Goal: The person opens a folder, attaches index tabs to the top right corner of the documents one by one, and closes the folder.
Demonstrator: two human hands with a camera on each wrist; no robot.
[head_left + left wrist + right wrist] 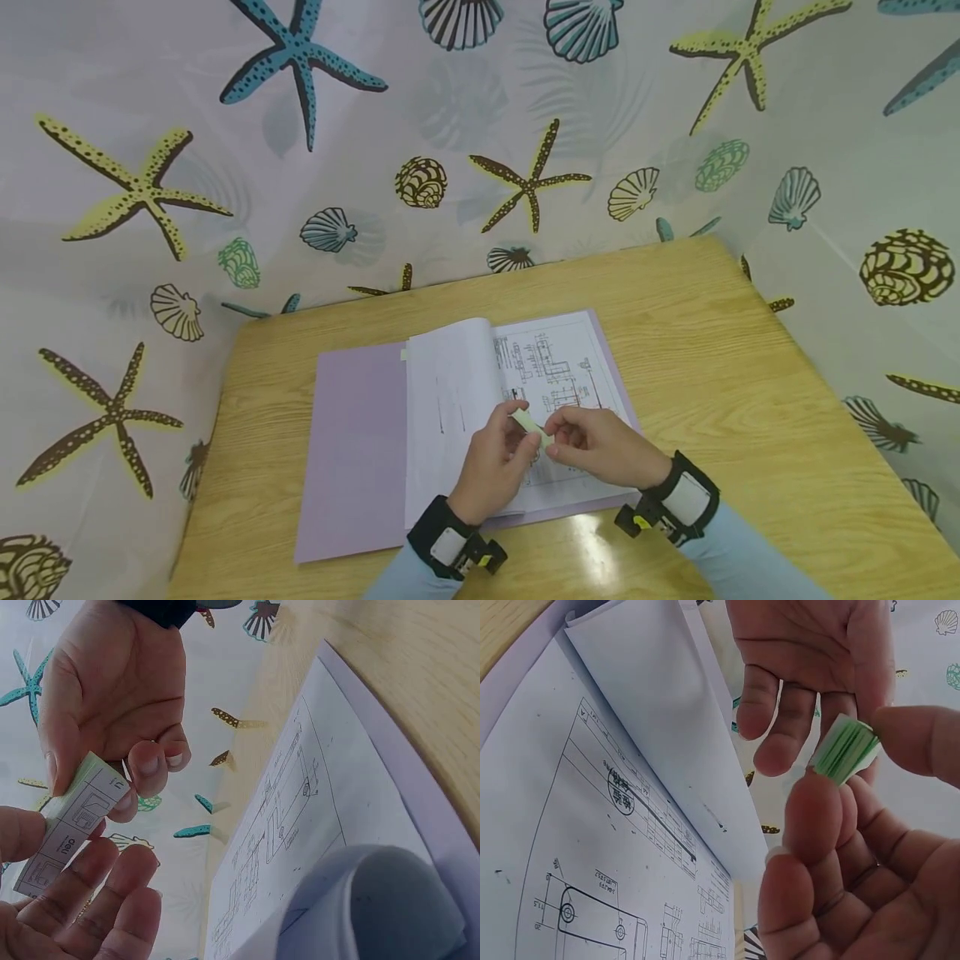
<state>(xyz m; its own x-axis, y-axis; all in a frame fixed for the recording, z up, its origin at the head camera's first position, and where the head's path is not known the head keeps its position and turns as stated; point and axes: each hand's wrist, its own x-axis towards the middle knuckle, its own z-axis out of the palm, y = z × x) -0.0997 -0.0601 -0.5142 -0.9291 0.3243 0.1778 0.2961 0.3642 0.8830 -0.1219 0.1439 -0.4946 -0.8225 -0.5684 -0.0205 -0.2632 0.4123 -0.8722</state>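
A small pale green sticky-note pad (pixel 529 425) is held between both hands above an open lilac folder (pixel 358 458). My left hand (pixel 491 467) pinches the pad between thumb and fingers. At its other end, my right hand (pixel 600 443) pinches the pad with thumb and forefinger. The left wrist view shows a printed white backing (pixel 75 829) on the pad. In the right wrist view, the green layered edge (pixel 846 750) faces the camera. Beneath the hands lies a page with technical drawings (pixel 551 354); the hands cover part of it.
Turned sheets (pixel 450 383) curve up at the folder's middle, with a small pale tab (pixel 403 354) at their left edge. The folder lies on a wooden table (pixel 697 358). A white cloth (pixel 360 158) printed with starfish and shells hangs around the table.
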